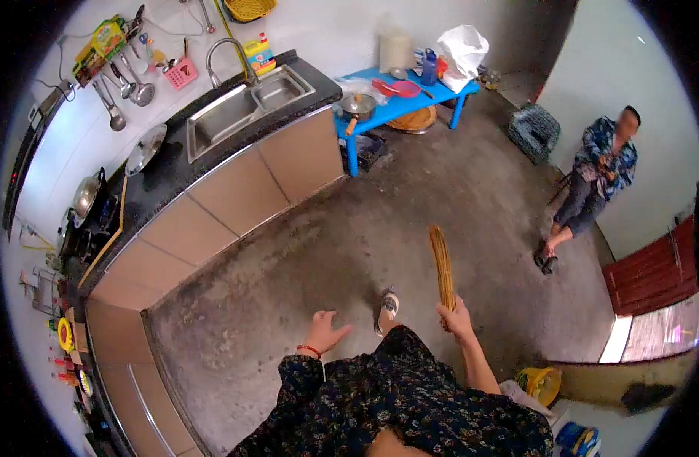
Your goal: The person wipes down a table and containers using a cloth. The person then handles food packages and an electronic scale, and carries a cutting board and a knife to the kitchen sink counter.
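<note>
A long bundle of thin yellow-brown sticks [441,263] points up and away over the floor, held near its lower end. My right hand [457,320] is wrapped round it; whether the bundle is tied there is hidden by my fingers. Over the floor to the left, my left hand [324,333] hangs with thumb and fingers apart and nothing in it. A red bracelet [309,351] circles that wrist. Between the two hands, one of my shoes [388,306] shows on the floor.
A counter with a steel sink [250,109] and pots runs along the left. At the back, a low blue table [391,109] carries a pan and bowls. One person [604,164] sits at the right by a dark woven seat [534,133]. Bottom right stands a yellow bucket [544,383].
</note>
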`<state>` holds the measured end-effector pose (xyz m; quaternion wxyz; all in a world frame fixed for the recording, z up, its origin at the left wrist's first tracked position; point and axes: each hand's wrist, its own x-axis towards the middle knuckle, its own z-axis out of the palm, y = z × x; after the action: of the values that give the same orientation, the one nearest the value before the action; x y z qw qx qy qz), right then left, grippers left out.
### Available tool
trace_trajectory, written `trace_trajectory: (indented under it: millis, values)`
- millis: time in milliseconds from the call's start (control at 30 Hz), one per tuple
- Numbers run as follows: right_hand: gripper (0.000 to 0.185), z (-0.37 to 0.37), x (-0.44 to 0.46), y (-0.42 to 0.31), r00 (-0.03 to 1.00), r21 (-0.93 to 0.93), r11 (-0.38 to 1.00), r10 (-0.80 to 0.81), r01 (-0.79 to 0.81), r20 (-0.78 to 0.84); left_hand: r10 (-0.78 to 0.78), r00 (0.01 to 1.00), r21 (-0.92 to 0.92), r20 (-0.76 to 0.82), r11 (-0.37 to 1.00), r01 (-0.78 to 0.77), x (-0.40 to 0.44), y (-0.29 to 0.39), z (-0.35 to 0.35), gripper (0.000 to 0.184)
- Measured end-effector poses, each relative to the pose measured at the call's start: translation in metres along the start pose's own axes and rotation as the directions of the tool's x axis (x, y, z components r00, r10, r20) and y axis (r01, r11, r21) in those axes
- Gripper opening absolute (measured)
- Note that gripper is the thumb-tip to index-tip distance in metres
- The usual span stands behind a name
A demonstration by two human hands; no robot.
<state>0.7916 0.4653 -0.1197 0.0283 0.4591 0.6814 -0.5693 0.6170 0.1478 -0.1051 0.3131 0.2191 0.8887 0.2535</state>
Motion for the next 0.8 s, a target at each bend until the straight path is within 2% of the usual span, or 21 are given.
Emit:
trace_trajectory:
  millis: [67, 100, 133, 200, 267, 300, 333, 400, 467, 500, 533, 600, 667, 700, 767, 800]
  values:
    - [0.055, -0.007, 0.053, -0.026, 0.992, -0.128, 0.986, -0.114, 0.107, -0.047, -0.060, 0.997, 0.135, 0.041, 0.989, 0.054, 0.037, 0.004, -0.019, 0.067]
    - [0.055, -0.012, 0.068, -0.058, 0.995, -0.101, 0.990, -0.099, 0.097, -0.021, -0.091, 0.994, 0.203, 0.059, 0.976, 0.077, 0.054, 0.007, -0.031, 0.066]
    - [0.055, -0.015, 0.085, -0.091, 0.996, -0.075, 0.994, -0.085, 0.085, 0.006, -0.086, 0.996, 0.130, 0.015, 0.988, 0.083, 0.065, 0.016, -0.050, 0.065]
    - [0.054, -0.020, 0.156, -0.098, 0.961, -0.198, 0.943, -0.277, 0.268, -0.019, -0.082, 0.994, -0.031, -0.072, 0.996, 0.080, 0.085, 0.033, -0.079, 0.064]
    - [0.052, -0.024, 0.180, -0.172, 0.974, -0.159, 0.962, -0.225, 0.222, 0.001, -0.103, 0.969, -0.079, -0.225, 0.993, 0.088, 0.101, 0.033, -0.087, 0.063]
    - [0.052, -0.024, 0.198, -0.202, 0.972, -0.205, 0.950, -0.235, 0.235, 0.022, -0.116, 0.947, -0.099, -0.301, 0.991, 0.090, 0.107, 0.033, -0.091, 0.063]
    - [0.051, -0.023, 0.219, -0.228, 0.969, -0.250, 0.936, -0.245, 0.248, 0.044, -0.159, 0.950, -0.073, -0.269, 0.987, 0.145, 0.109, 0.035, -0.095, 0.063]
    - [0.053, -0.014, 0.290, -0.250, 0.889, -0.303, 0.846, -0.458, 0.439, 0.012, -0.226, 0.950, -0.008, -0.213, 0.973, 0.230, 0.119, 0.037, -0.107, 0.063]
    - [0.058, -0.005, 0.328, -0.312, 0.878, -0.330, 0.827, -0.479, 0.456, 0.013, -0.263, 0.959, -0.006, -0.107, 0.964, 0.264, 0.133, 0.012, -0.106, 0.063]
    - [0.062, -0.001, 0.358, -0.342, 0.835, -0.364, 0.778, -0.550, 0.512, -0.003, -0.281, 0.958, -0.004, -0.053, 0.960, 0.281, 0.143, -0.003, -0.105, 0.062]
    - [0.066, 0.003, 0.390, -0.375, 0.786, -0.399, 0.725, -0.618, 0.562, -0.015, -0.248, 0.965, 0.006, -0.089, 0.968, 0.250, 0.158, -0.017, -0.103, 0.062]
    - [0.073, 0.008, 0.437, -0.460, 0.767, -0.276, 0.751, -0.638, 0.600, -0.068, -0.164, 0.975, 0.037, -0.151, 0.985, 0.171, 0.195, -0.041, -0.106, 0.061]
    - [0.079, 0.025, 0.444, -0.513, 0.590, -0.633, 0.653, -0.723, 0.417, -0.358, -0.171, 0.977, 0.073, -0.130, 0.981, 0.182, 0.224, -0.027, -0.141, 0.060]
    - [0.076, 0.030, 0.454, -0.528, 0.583, -0.623, 0.652, -0.729, 0.433, -0.358, -0.178, 0.976, 0.088, -0.126, 0.978, 0.189, 0.243, -0.019, -0.160, 0.060]
    - [0.072, 0.045, 0.470, -0.534, 0.591, -0.593, 0.670, -0.719, 0.447, -0.367, -0.030, 0.985, 0.113, -0.168, 0.992, 0.049, 0.277, -0.016, -0.194, 0.060]
    - [0.069, 0.054, 0.482, -0.521, 0.531, -0.601, 0.601, -0.785, 0.527, -0.319, 0.045, 0.981, 0.125, -0.186, 0.992, -0.022, 0.294, -0.014, -0.208, 0.060]
